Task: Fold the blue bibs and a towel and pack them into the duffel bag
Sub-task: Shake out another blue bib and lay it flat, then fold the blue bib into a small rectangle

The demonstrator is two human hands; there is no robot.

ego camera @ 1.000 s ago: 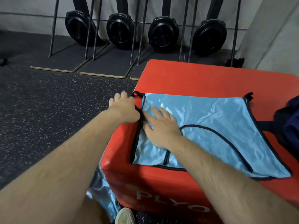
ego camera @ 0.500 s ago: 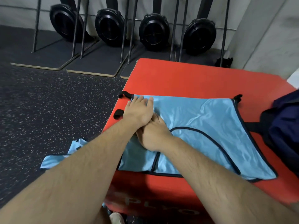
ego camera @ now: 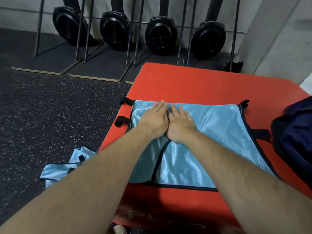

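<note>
A light blue bib [ego camera: 217, 132] with black trim lies spread flat on the red plyo box [ego camera: 202, 85]. My left hand [ego camera: 154, 119] and my right hand [ego camera: 180, 123] lie side by side on the bib's left part, palms down, fingers straight, pressing the cloth. Black straps [ego camera: 120, 121] stick out past the bib's left edge. Another blue bib [ego camera: 59, 171] lies crumpled on the floor left of the box. The dark navy duffel bag [ego camera: 297, 137] sits at the box's right edge, partly cut off by the frame.
Several black fan-wheel machines [ego camera: 160, 36] stand upright on mats along the far wall. Speckled black rubber floor [ego camera: 50, 115] spreads to the left. A shoe tip [ego camera: 119, 230] shows at the box's near bottom edge.
My left hand came from the box's left edge onto the bib. Both hands slid toward the far edge and now lie flat side by side. The view shifted, revealing the floor bib.
</note>
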